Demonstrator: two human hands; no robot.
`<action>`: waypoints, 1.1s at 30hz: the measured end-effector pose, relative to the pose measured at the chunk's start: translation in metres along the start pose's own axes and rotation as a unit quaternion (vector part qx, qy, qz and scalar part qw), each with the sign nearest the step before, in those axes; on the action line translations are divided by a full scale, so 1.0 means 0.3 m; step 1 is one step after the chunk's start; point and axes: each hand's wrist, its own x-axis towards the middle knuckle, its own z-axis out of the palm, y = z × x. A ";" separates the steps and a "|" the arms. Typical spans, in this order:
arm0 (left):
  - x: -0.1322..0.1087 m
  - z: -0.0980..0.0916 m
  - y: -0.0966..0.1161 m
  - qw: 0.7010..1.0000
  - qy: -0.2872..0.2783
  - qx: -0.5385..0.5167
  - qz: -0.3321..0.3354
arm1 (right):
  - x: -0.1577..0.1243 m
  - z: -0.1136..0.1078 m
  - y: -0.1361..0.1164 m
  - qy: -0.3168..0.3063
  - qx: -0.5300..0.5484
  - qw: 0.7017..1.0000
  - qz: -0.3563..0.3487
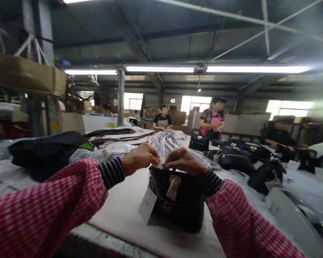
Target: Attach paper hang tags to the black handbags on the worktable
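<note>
A black handbag (pixel 177 208) stands upright on the table in front of me, with a gold clasp plate (pixel 174 180) and a zip across its front. A small pale wrapper (pixel 172 190) covers the piece hanging from the clasp. From the bag's left side hangs a white paper tag (pixel 148 205). My left hand (pixel 143 157) is closed in a pinch at the bag's top left edge. Close beside it, my right hand (pixel 185 161) also pinches at the top edge. Something whitish shows between the fingertips, too small to make out.
Clear plastic-wrapped strips (pixel 165 141) lie behind the bag. Dark straps (pixel 115 134) and a black cloth bundle (pixel 54 152) are at left. More black handbags (pixel 237 159) lie at right among plastic. Co-workers (pixel 212 118) stand across the table (pixel 121 211).
</note>
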 end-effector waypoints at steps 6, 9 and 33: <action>0.014 0.002 -0.002 0.982 0.044 0.154 0.097 | 0.003 0.000 0.017 -0.015 -0.003 0.999 -0.034; 0.014 0.003 0.005 0.978 0.041 0.176 0.104 | 0.003 0.000 0.020 -0.019 0.003 0.999 -0.046; 0.011 0.039 -0.063 0.997 0.028 -0.075 -0.005 | -0.007 -0.001 0.014 0.003 -0.182 0.975 -0.131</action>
